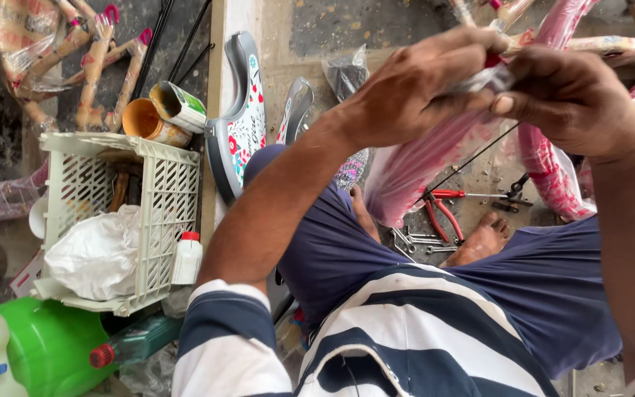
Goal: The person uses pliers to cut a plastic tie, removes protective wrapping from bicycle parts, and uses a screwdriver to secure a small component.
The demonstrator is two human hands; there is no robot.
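Both hands up above the red pliers [439, 209]: left hand [413, 88] and right hand [571, 95] pinching clear wrap on the pink bicycle frame [420, 162], mid-peel; firmer grip wanted next.

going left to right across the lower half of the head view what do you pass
green plastic container → white slatted crate → small white bottle with red cap → red-handled pliers on the floor

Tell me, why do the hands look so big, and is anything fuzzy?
Head view: the left hand and right hand sit close to the lens, so they loom large; the wrapped pink frame in their grip is slightly soft; edges bend, as at the white crate; light is even daylight, no harsh glare.
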